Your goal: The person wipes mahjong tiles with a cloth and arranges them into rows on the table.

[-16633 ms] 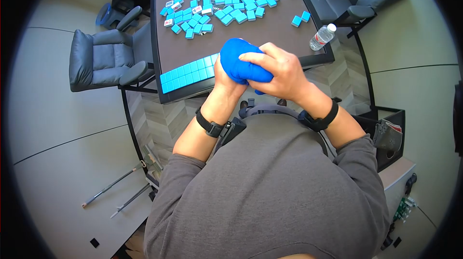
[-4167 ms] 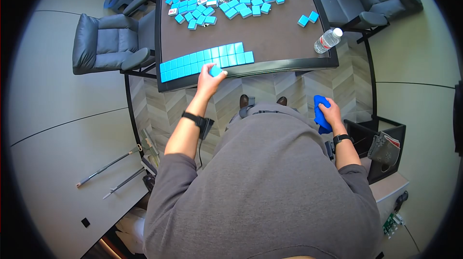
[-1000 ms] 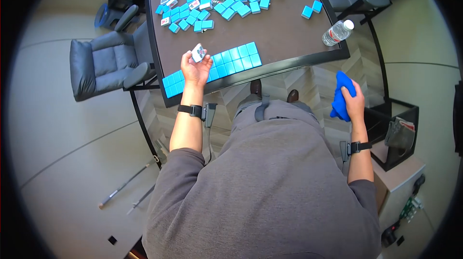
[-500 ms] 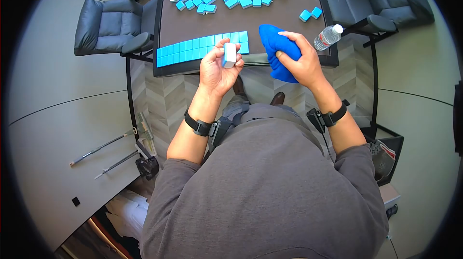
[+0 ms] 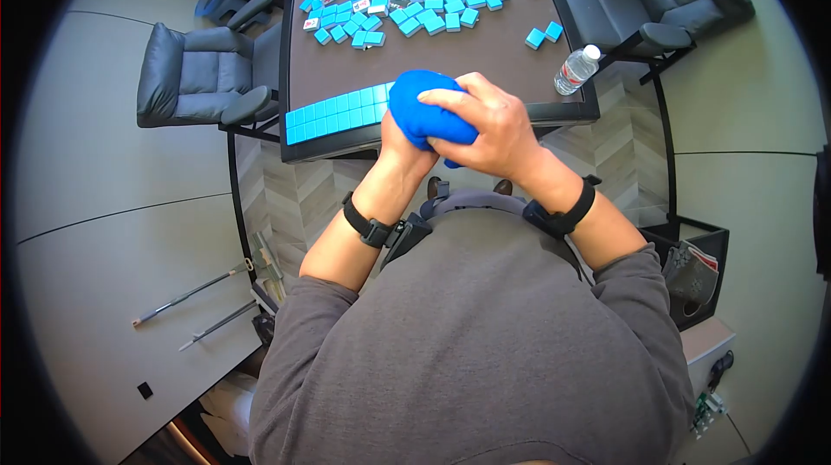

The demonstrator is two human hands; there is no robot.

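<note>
A bunched blue cloth point(image 5: 426, 103) is gripped in my right hand point(image 5: 498, 126), fingers over its top and thumb below. It is pressed over my left hand point(image 5: 403, 147), so the fingers of that hand and the mahjong tile they held a moment ago are hidden. Both hands are just in front of the table's near edge. Beside them, a neat double row of blue-backed mahjong tiles point(image 5: 338, 113) runs along that edge to the left; its right end is behind the cloth.
Loose mahjong tiles point(image 5: 433, 5) are scattered over the far part of the dark table point(image 5: 472, 41), a few face up. A water bottle point(image 5: 576, 70) stands at the right edge. Grey armchairs point(image 5: 203, 76) flank the table.
My right hand has brought the blue cloth leftwards onto my left hand, covering the tile held there. The view has shifted slightly.
</note>
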